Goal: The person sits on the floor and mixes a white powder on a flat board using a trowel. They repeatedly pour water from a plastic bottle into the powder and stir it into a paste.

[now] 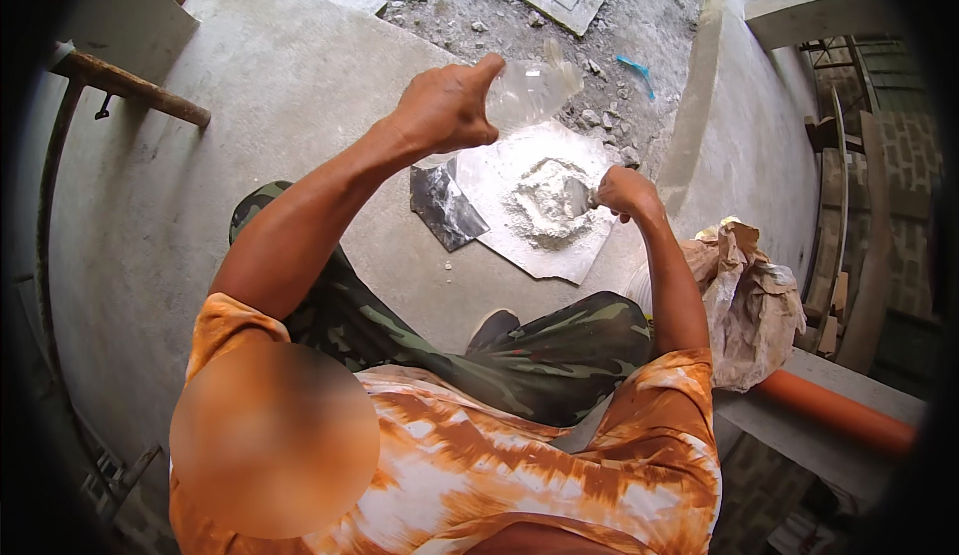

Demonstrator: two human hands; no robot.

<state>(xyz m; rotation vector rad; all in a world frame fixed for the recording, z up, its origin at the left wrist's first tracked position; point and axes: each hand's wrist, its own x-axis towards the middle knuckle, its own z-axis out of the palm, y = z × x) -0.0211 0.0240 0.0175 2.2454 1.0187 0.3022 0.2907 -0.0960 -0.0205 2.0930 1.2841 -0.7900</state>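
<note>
My left hand (448,107) is closed around a clear plastic bottle (534,90), tilted on its side with its narrower end pointing right. Below and to the right of it, a mound of white powder (547,223) with a hollow in its middle lies on a flat pale board (589,253). My right hand (629,193) is closed at the board's right edge. It grips a small trowel or putty knife (577,196), whose grey blade rests in the powder; the handle is hidden by my fingers. Beside the board's left edge lies a dark glossy piece (445,210) smeared with white.
A crumpled brown paper sack (744,295) stands by my right arm, near an orange pipe (839,412). Rubble and a blue scrap (636,73) lie ahead. A low concrete wall (734,125) runs along the right. A rusty metal bar (140,85) juts in at left.
</note>
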